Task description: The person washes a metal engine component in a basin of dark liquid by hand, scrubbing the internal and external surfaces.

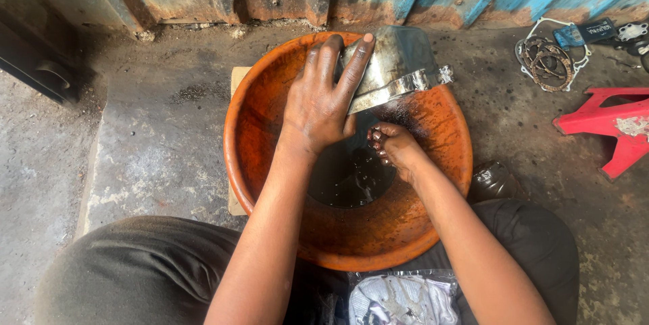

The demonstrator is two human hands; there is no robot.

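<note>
Squarely over the orange basin [257, 129], the left hand [318, 105] lies flat on a metal engine cover [395, 64], fingers spread, holding it tilted on the far rim. Just beneath its lower edge the right hand [392, 146] is curled, perhaps around a rag, above the dark liquid [348, 179]. Open concrete lies left; gaskets [547, 61] and a red stand [618, 125] sit well right

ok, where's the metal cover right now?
Head view, top centre: the metal cover is tilted over the far rim of the orange basin, held by the left hand, with the right hand just beneath it.
</note>
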